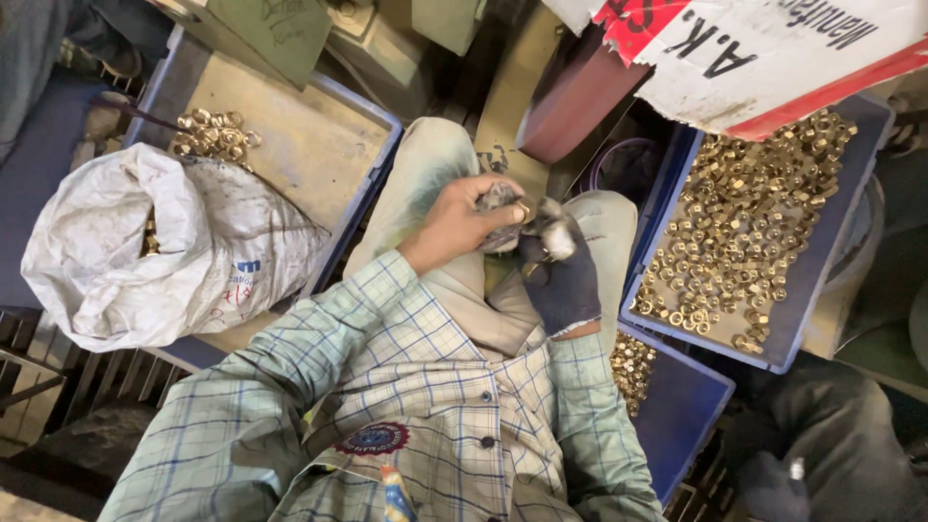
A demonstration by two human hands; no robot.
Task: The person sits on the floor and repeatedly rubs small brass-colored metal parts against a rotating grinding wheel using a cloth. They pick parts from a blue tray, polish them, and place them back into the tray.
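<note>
Brass nuts (744,222), blue tray (800,300), white sack (164,251)

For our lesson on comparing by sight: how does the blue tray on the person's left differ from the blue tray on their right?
The left tray shows mostly bare floor, with one small heap of brass nuts in a far corner; the right tray is spread with brass nuts across most of its floor. A white sack lies across the left tray's near end; a torn printed sheet overhangs the right tray's far end. Both are blue, rectangular and shallow.
</note>
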